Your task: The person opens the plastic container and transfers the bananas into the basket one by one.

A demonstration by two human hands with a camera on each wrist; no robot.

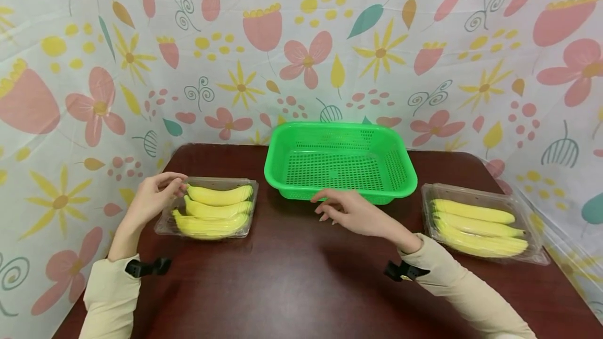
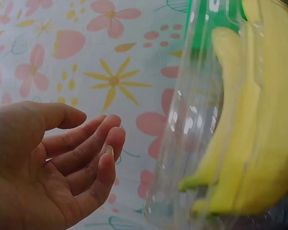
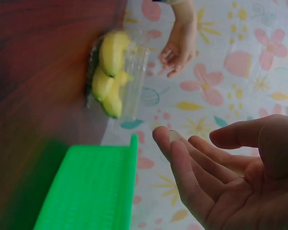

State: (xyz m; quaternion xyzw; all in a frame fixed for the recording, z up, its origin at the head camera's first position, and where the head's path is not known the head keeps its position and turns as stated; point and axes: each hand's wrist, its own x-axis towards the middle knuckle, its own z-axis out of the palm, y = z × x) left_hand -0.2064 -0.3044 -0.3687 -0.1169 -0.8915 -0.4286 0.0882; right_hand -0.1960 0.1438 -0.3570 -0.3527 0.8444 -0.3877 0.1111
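My left hand [image 1: 154, 196] hovers at the left edge of a clear plastic box [image 1: 252, 208] of yellow bananas [image 1: 219, 196]. Its fingers are loosely bent and hold nothing; in the left wrist view a gap parts them from the box wall [image 2: 175, 139]. My right hand [image 1: 350, 212] hangs in the air by the front rim of a green plastic basket [image 1: 336, 195], relaxed and holding nothing. The right wrist view shows its fingers [image 3: 182, 167] half bent, with the basket [image 3: 91, 187] beside them. Nothing lies on the basket's perforated floor.
A second clear plastic box [image 1: 506, 200] with several bananas [image 1: 480, 226] stands at the right of the dark brown table [image 1: 282, 281]. Behind the table and along its sides hangs a flower-patterned curtain [image 1: 301, 25]. Both wrists wear black straps [image 1: 148, 267].
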